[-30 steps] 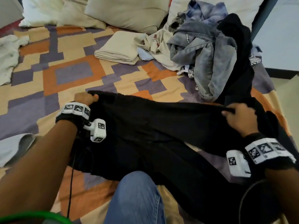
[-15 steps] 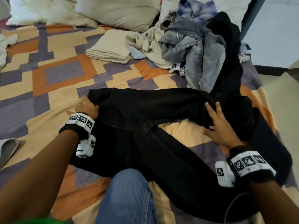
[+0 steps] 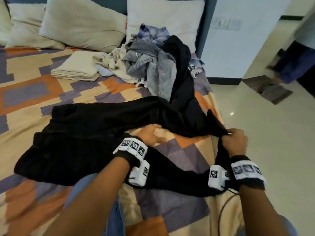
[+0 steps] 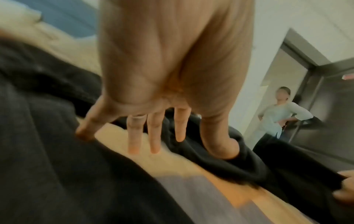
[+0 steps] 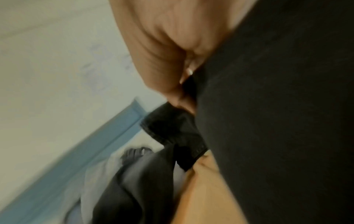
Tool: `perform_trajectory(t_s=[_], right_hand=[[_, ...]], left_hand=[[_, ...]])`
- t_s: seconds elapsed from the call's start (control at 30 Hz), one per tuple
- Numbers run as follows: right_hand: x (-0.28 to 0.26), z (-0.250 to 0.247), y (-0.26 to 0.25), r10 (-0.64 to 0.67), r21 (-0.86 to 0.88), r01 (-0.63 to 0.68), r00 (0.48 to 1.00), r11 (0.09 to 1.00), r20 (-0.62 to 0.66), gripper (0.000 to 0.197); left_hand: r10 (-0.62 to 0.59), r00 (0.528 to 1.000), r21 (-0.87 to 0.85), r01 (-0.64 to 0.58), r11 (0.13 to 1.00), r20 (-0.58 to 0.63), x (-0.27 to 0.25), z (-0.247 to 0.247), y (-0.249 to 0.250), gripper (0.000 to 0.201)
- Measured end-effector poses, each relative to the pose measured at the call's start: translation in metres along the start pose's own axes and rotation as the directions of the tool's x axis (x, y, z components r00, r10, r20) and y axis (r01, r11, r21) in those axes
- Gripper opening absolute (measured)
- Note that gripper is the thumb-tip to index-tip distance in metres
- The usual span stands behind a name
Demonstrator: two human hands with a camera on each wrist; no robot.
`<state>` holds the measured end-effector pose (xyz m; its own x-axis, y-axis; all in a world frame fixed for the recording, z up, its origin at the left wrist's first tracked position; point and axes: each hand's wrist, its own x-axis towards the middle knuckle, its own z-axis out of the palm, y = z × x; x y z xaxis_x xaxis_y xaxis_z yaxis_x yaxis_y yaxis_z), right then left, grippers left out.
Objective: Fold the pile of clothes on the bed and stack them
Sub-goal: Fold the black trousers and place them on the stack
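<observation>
Black trousers lie spread across the patterned bedspread, waist to the left, legs running right. My left hand hovers with straight, spread fingers over the gap between the two legs, holding nothing. At the bed's right edge my right hand grips the hem end of a trouser leg, fingers curled round the black cloth. A pile of unfolded clothes, grey, cream, blue and black, sits near the pillows. A folded cream garment lies left of it.
Pillows line the headboard. The bed's right edge drops to a pale tiled floor. My knee in blue jeans is at the bottom. Another person stands in a doorway in the left wrist view.
My left hand left the waistband and moved right to the middle of the trousers. My right hand went from lying flat on the cloth to gripping the leg's end at the bed edge.
</observation>
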<state>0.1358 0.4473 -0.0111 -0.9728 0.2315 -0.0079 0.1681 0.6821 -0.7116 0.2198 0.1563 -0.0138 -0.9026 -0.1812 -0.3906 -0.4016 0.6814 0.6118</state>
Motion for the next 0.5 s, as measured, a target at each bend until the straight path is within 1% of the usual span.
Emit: perform_trajectory(t_s=[0.03, 0.07, 0.1, 0.13, 0.17, 0.2, 0.23, 0.27, 0.3, 0.33, 0.37, 0.4, 0.43, 0.47, 0.5], right_hand=[[-0.003, -0.013, 0.013, 0.112, 0.200, -0.080, 0.981, 0.977, -0.158, 0.036], [-0.008, -0.029, 0.027, 0.236, 0.368, -0.122, 0.930, 0.922, -0.282, 0.038], [-0.012, -0.041, 0.042, 0.348, 0.480, -0.146, 0.864, 0.865, -0.365, 0.040], [-0.016, -0.054, 0.056, 0.430, 0.541, -0.174, 0.813, 0.823, -0.392, 0.043], [-0.018, -0.065, 0.071, 0.494, 0.562, -0.229, 0.782, 0.795, -0.380, 0.050], [-0.019, -0.073, 0.081, 0.544, 0.538, -0.314, 0.765, 0.782, -0.344, 0.060], [-0.017, -0.079, 0.090, 0.586, 0.463, -0.418, 0.746, 0.782, -0.316, 0.068], [-0.016, -0.082, 0.089, 0.616, 0.360, -0.512, 0.729, 0.780, -0.299, 0.071], [-0.017, -0.082, 0.085, 0.640, 0.279, -0.577, 0.703, 0.768, -0.309, 0.070], [-0.020, -0.081, 0.075, 0.628, 0.220, -0.590, 0.701, 0.777, -0.337, 0.069], [-0.024, -0.077, 0.066, 0.565, 0.174, -0.545, 0.721, 0.820, -0.402, 0.068], [-0.028, -0.071, 0.056, 0.453, 0.139, -0.443, 0.759, 0.886, -0.467, 0.068], [-0.031, -0.062, 0.048, 0.308, 0.116, -0.292, 0.794, 0.949, -0.524, 0.068], [-0.035, -0.056, 0.037, 0.168, 0.107, -0.132, 0.835, 0.986, -0.524, 0.066], [-0.036, -0.042, 0.028, 0.055, 0.152, 0.020, 0.880, 0.988, -0.472, 0.061]], left_hand=[[-0.048, 0.996, 0.069, 0.043, 0.997, 0.070, -0.001, 0.022, 0.006, 0.079], [-0.082, 0.993, 0.182, 0.065, 0.981, 0.090, -0.006, 0.043, 0.013, 0.084], [-0.102, 0.993, 0.280, 0.083, 0.956, 0.054, -0.011, 0.059, 0.017, 0.086], [-0.135, 0.991, 0.305, 0.124, 0.944, 0.014, -0.016, 0.073, 0.017, 0.087], [-0.165, 0.986, 0.290, 0.163, 0.943, -0.019, -0.019, 0.084, 0.018, 0.088], [-0.176, 0.984, 0.271, 0.180, 0.946, -0.041, -0.020, 0.089, 0.014, 0.089], [-0.171, 0.984, 0.267, 0.178, 0.947, -0.049, -0.021, 0.092, 0.011, 0.089], [-0.160, 0.986, 0.257, 0.169, 0.952, -0.057, -0.022, 0.092, 0.007, 0.089], [-0.144, 0.988, 0.251, 0.153, 0.956, -0.055, -0.022, 0.092, 0.005, 0.090], [-0.139, 0.989, 0.242, 0.148, 0.959, -0.052, -0.023, 0.090, 0.003, 0.090], [-0.139, 0.989, 0.236, 0.146, 0.961, -0.047, -0.023, 0.088, 0.001, 0.091], [-0.139, 0.989, 0.234, 0.147, 0.961, -0.048, -0.023, 0.087, -0.001, 0.091], [-0.138, 0.989, 0.236, 0.145, 0.961, -0.047, -0.024, 0.088, -0.002, 0.091], [-0.132, 0.990, 0.239, 0.139, 0.961, -0.044, -0.025, 0.089, -0.003, 0.091], [-0.127, 0.991, 0.244, 0.133, 0.961, -0.039, -0.026, 0.090, -0.006, 0.091]])
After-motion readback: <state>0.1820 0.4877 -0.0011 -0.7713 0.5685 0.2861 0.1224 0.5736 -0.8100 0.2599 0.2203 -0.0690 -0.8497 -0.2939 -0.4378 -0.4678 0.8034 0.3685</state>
